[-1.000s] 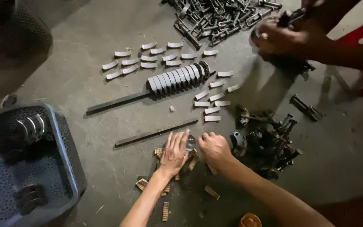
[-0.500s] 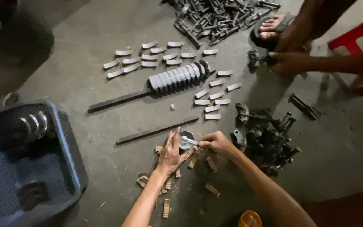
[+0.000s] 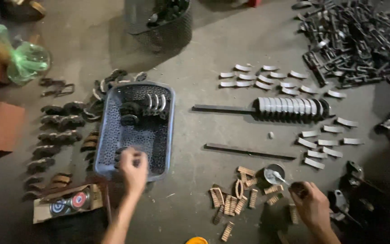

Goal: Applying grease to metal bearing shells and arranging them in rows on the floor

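My left hand (image 3: 134, 171) reaches over the near end of a blue plastic basket (image 3: 170, 131), fingers down among dark curved parts; blur hides whether it grips one. Several pale half-ring shells (image 3: 154, 103) stand at the basket's far end. My right hand (image 3: 313, 208) is closed on the dark handle of a small brush (image 3: 284, 180), whose tip rests in a small round tin (image 3: 274, 173) on the floor. Brown ribbed pads (image 3: 231, 203) lie scattered between my hands.
Rows of pale curved shells (image 3: 267, 77) and a rod stacked with shells (image 3: 294, 105) lie ahead, with a flat bar (image 3: 249, 152) nearer. A heap of dark metal parts (image 3: 357, 40) fills the far right. Dark curved pieces (image 3: 59, 122) line the basket's left; a cardboard box (image 3: 66, 203) sits near left.
The view has swung left, bringing the basket to the middle. My left hand left the small tin and went to the basket. The other person's hands are out of view.
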